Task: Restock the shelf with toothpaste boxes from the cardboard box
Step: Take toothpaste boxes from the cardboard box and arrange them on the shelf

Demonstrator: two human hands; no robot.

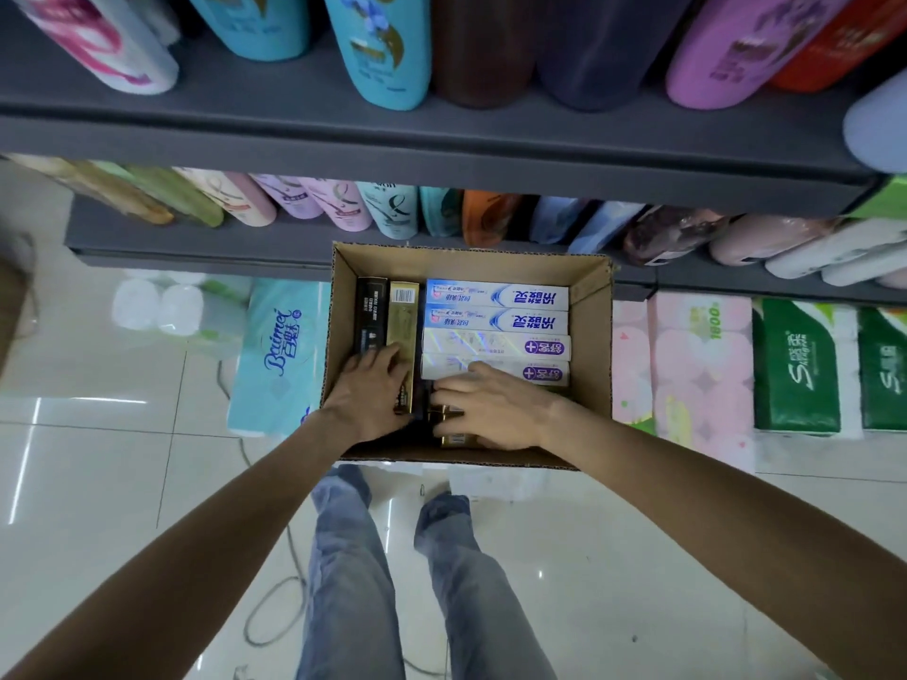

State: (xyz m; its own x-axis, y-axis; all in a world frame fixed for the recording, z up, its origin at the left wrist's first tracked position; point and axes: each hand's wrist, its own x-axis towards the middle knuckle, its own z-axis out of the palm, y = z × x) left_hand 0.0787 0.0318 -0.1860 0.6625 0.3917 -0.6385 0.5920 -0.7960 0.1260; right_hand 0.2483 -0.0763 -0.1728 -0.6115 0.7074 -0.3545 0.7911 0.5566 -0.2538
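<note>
The gold toothpaste box (403, 331) stands packed in the cardboard box (591, 336) on the floor, the left hand (365, 395) curling its fingers over it, the right hand (491, 409) resting relaxed nearby; lift straight up to clear its neighbours.

Open-topped carton (591, 336): bare strip right of the toothpaste boxes (495, 331); shelf edge (206, 255) overhangs its far wall
</note>
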